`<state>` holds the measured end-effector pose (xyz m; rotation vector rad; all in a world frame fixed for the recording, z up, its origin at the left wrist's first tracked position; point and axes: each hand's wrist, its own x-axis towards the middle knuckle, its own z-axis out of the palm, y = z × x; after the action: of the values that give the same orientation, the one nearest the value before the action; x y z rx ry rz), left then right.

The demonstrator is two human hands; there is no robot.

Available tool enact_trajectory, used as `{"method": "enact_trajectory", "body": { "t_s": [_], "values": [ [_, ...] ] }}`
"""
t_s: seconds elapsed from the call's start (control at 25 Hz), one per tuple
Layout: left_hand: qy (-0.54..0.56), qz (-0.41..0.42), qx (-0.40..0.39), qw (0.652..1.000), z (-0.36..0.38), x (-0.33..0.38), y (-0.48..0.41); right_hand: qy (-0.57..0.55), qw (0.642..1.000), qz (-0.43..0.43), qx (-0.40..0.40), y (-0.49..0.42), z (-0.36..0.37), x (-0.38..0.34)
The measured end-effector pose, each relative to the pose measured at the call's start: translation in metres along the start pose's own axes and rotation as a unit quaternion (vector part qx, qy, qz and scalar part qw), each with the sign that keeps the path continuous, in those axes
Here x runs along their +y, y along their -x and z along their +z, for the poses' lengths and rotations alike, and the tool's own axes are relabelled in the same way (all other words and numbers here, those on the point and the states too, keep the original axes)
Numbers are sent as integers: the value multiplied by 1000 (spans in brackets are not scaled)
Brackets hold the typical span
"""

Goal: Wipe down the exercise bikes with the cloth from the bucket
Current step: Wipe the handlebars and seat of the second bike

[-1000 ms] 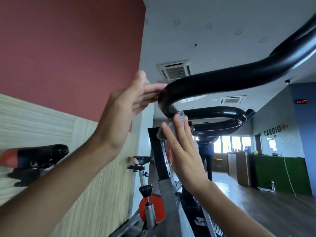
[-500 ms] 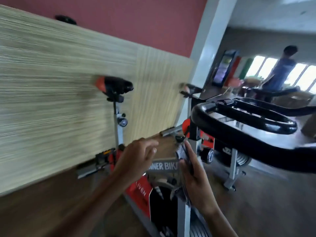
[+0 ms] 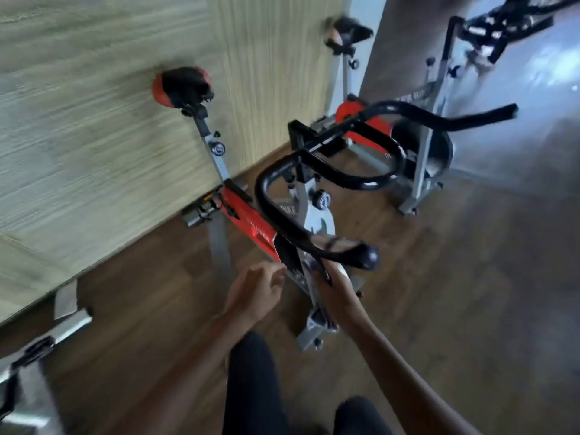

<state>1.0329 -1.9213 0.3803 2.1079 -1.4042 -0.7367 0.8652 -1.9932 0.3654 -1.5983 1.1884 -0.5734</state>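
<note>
I look down on a red and grey exercise bike point(image 3: 251, 221). Its black handlebar point(image 3: 345, 180) loops in front of me and its saddle point(image 3: 182, 86) is by the wood-panelled wall. My right hand point(image 3: 340, 296) holds the dark cloth point(image 3: 323, 273) against the bike's grey front post, just below the handlebar's near end. My left hand point(image 3: 255, 287) hovers beside the red frame with loosely curled fingers and holds nothing. The picture is blurred, so the cloth's outline is unclear.
A second bike point(image 3: 423, 146) stands just behind the first, and a third bike point(image 3: 502, 23) is at the top right. Part of another machine point(image 3: 22, 365) sticks in at the bottom left. My legs point(image 3: 251, 387) are below, over the brown wooden floor point(image 3: 470, 293).
My view has swung from up under the handlebar to down over the bike. Both hands dropped from the handlebar to the lower frame, the right one carrying the cloth.
</note>
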Motion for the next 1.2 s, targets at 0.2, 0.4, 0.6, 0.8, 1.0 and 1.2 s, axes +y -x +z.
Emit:
{"method": "enact_trajectory", "body": {
  "t_s": [0.2, 0.4, 0.6, 0.8, 1.0, 1.2],
  "values": [
    [-35, 12, -50, 998, 6, 104, 71, -65, 997, 48, -9, 93, -89, -12],
    [-15, 63, -90, 994, 29, 208, 91, -113, 985, 103, 85, 170, -190, -7],
    [-45, 155, -149, 976, 72, 287, 73, -148, 963, 115, 195, 207, -270, -1],
    [-67, 249, -219, 941, 128, 361, 51, -185, 925, 143, 298, 225, -335, 11],
    [-63, 304, -250, 917, 179, 426, 11, -191, 902, 151, 357, 207, -393, 31],
    [-45, 302, -264, 915, 215, 478, -57, -181, 907, 157, 347, 144, -458, 40]
  ]
}}
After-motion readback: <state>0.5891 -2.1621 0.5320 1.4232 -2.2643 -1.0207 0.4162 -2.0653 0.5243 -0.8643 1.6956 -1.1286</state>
